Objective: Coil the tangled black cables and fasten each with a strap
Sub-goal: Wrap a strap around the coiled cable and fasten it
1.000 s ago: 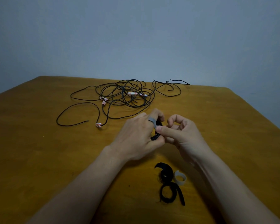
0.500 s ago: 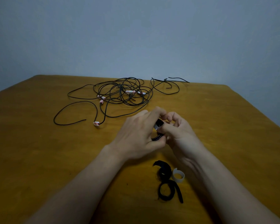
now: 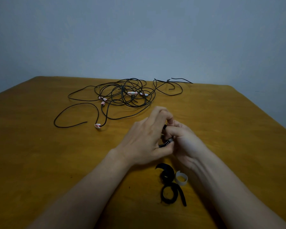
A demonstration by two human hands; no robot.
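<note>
**Item 1, coiled cable** (image 3: 163, 144): a small black bundle held above the middle of the table (image 3: 40, 162), between both hands. Only 2 parts show, a glossy arc under the left thumb and a dark patch higher up between the fingers. Its long axis therefore seems to run from near to far (fingers hide most of it).

**Item 2, grey strap** (image 3: 170, 139): a short grey band crossing the right end of the arc. 1.0 s ago it lay over the left forefinger, on top of the hands. Now it sits low, between the thumbs.

**Item 3, left hand** (image 3: 145, 138): fingers curled over the coiled cable from the left, thumb beneath it.

**Item 4, right hand** (image 3: 185, 139): pinches the grey strap against the bundle. Its fingers were loosely spread 1.0 s ago and are now tucked tight against the left hand, so the 2 hands are pressed together.

**Item 5, tangled cables** (image 3: 122, 95): thin black loops on the far half of the table, long axis left to right. 1 loose end points right at the far edge and another trails toward the near left. White-and-red tags (image 3: 97, 125) mark several ends. The layout is unchanged.

**Item 6, black straps** (image 3: 168, 171): curled and fuzzy, on the table beside the right forearm. 1 pale strap (image 3: 182, 182), rolled into a ring, lies just beside them.
</note>
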